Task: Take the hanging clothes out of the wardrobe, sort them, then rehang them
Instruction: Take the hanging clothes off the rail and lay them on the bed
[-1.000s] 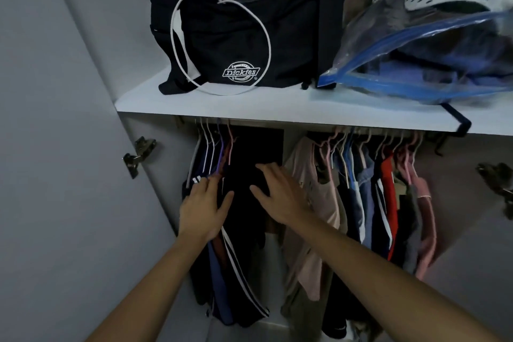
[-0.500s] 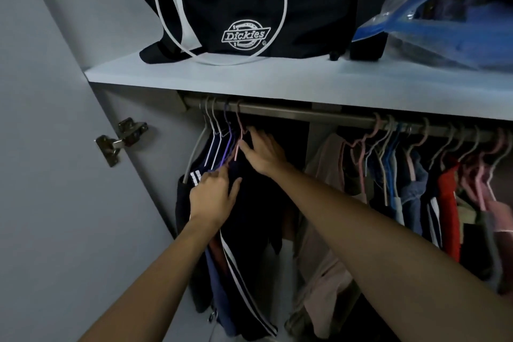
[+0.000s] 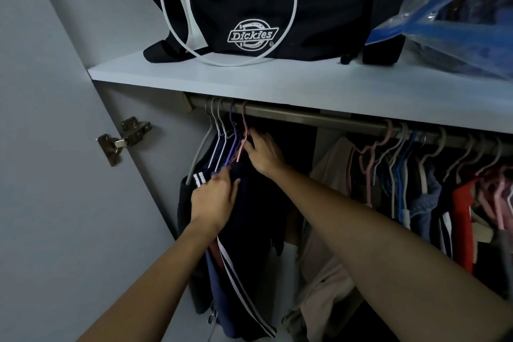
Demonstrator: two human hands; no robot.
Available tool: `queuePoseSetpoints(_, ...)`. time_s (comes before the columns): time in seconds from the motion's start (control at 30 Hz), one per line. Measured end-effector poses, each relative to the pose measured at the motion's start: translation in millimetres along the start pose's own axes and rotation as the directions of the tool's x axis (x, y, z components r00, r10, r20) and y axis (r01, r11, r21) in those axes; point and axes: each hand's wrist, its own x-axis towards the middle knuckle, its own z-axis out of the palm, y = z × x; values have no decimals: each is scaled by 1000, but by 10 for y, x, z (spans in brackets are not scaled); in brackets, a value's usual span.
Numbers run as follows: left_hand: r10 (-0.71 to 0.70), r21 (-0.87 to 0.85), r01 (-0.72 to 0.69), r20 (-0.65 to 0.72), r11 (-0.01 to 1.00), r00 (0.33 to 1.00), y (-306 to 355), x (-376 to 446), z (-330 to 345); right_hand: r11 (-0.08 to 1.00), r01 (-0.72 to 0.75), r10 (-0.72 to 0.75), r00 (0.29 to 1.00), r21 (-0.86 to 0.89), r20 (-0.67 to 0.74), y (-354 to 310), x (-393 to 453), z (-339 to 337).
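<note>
A metal rail [image 3: 327, 116] runs under the white shelf [image 3: 277, 83]. At its left end hang several dark garments [image 3: 249, 244] with white stripes on grey, white, purple and pink hangers. My right hand [image 3: 263, 154] pinches the pink hanger [image 3: 244, 133] just below its hook. My left hand [image 3: 213, 200] grips the dark cloth on the shoulders of that bunch. A second bunch of clothes [image 3: 416, 197], beige, blue, red and pink, hangs at the right on the same rail.
A black Dickies bag [image 3: 255, 8] with a white cord loop and a clear blue-edged storage bag [image 3: 455, 19] sit on the shelf. The open door with its hinge [image 3: 122, 139] stands at the left. A gap on the rail separates the two bunches.
My right hand has risen from the dark garments to the pink hanger near the rail. My left hand moved up to the garment shoulders. The view has come closer and tilted up.
</note>
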Motion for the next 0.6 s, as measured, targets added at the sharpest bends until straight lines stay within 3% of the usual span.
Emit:
queuePoseSetpoints(0.3,-65,-53,64,-20,997,998,3,-37,-210,997,67,-67,998,-31,-4,-164,29,-154)
queuePoseSetpoints(0.6,-120,-142,112,-46,984,992,-144,-247,-498,988,149,-155,974,-49,-166,-426,-212,-191)
